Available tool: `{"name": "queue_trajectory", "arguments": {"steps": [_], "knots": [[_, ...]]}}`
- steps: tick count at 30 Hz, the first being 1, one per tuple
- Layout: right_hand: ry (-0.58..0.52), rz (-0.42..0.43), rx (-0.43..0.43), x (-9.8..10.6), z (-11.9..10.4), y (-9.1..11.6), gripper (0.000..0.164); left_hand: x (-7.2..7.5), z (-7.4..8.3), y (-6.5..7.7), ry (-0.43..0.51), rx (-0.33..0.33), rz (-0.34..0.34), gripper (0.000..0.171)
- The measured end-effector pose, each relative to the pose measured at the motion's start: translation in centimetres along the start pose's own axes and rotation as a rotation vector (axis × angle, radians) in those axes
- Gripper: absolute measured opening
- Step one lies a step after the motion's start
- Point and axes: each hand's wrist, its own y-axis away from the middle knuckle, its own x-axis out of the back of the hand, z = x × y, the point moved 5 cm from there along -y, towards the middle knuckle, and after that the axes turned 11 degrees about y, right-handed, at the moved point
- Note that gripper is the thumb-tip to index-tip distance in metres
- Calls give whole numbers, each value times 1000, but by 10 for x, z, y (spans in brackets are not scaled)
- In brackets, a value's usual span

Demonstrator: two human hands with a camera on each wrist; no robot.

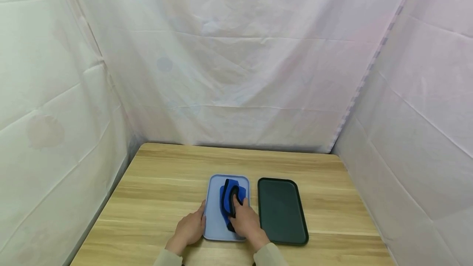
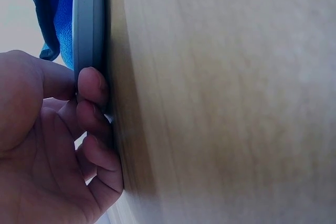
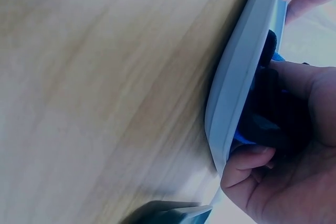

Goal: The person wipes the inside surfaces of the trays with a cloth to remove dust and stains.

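Observation:
A light blue tray point(image 1: 213, 216) lies on the table, with a folded blue fabric piece with black edging point(image 1: 228, 195) on it; its exact kind cannot be told. My right hand point(image 1: 245, 219) grips the black part of this piece over the tray's right side. In the right wrist view, thumb and fingers curl round the dark fabric point(image 3: 278, 114), close to the tray wall point(image 3: 239, 77). At the tray's left edge, my left hand point(image 1: 191, 227) holds the rim. Its curled fingertips point(image 2: 93, 85) press the outer wall in the left wrist view.
A dark green tray point(image 1: 282, 210) lies just right of the light blue one, a narrow gap between them. The wooden table point(image 1: 155, 188) extends around both. White cloth sheets point(image 1: 236, 73) hang behind the table and at both sides.

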Motion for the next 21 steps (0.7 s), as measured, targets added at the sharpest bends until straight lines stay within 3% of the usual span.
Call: {"name": "queue_trajectory", "arguments": {"steps": [11, 21], "knots": [[-21, -13, -7, -2, 3, -6, 77, -2, -3, 5, 21, 24, -17, 57], [-43, -22, -6, 4, 6, -19, 75, -3, -2, -2, 26, 13, -10, 57]]}}
